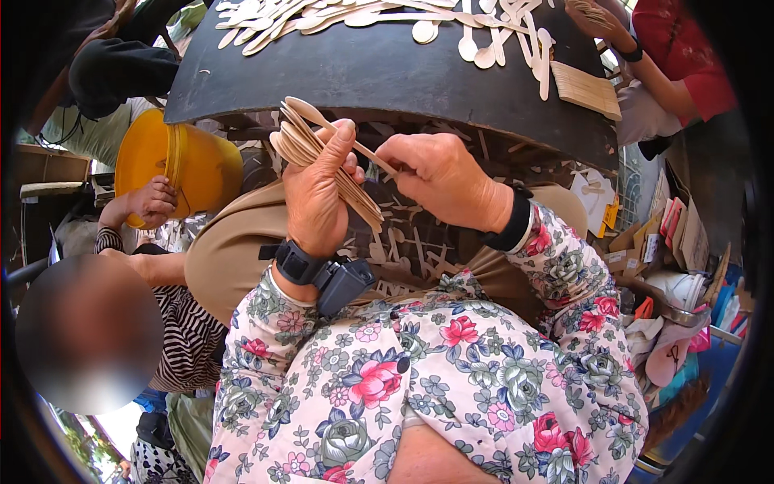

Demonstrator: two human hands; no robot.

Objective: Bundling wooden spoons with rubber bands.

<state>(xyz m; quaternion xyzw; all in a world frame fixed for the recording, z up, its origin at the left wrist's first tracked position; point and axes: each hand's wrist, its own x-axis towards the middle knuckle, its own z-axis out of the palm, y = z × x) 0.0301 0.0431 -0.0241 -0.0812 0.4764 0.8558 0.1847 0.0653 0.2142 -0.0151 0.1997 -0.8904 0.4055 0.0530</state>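
Note:
My left hand point(318, 194) is closed around a fanned bunch of pale wooden spoons point(298, 147), their bowls up and their handles slanting down to the right. One wooden spoon point(365, 150) lies across the top of the bunch, its bowl by my left thumb. The fingers of my right hand point(447, 177) pinch that spoon near its handle end. Both hands are above my lap, just off the near edge of the dark table point(363, 71). My right fingertips are partly hidden behind the hand.
Loose wooden spoons point(322, 18) are heaped on the table's far side, with a neat stack point(586, 90) at its right. A person's hand point(153, 202) is at a yellow bucket point(214, 173) to the left. Another person point(673, 68) sits right. Cardboard boxes point(689, 234) stand at right.

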